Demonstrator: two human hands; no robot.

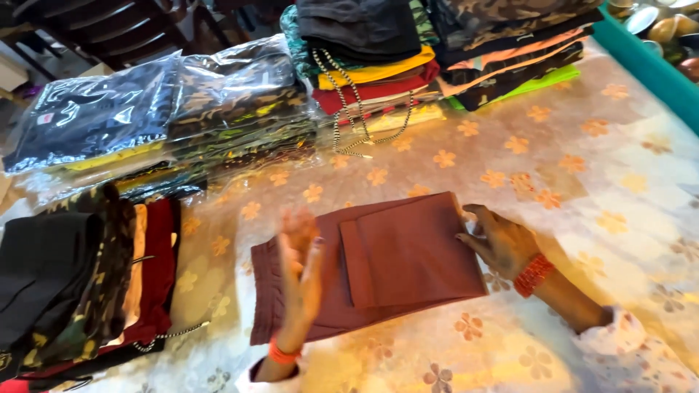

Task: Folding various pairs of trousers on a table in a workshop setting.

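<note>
A folded maroon garment (378,266) lies flat near the middle of the surface (619,189), squared up so its layers stack evenly. The right hand (499,240) rests open with fingers spread on the garment's right edge, seemingly pinning the fold down, while the left hand (302,273) hovers open and blurred above its left part, gripping nothing. Finished stacks of folded clothes (80,284) sit at the left edge, and bagged ones (167,109) line the far edge, keeping the middle free for folding.
</note>
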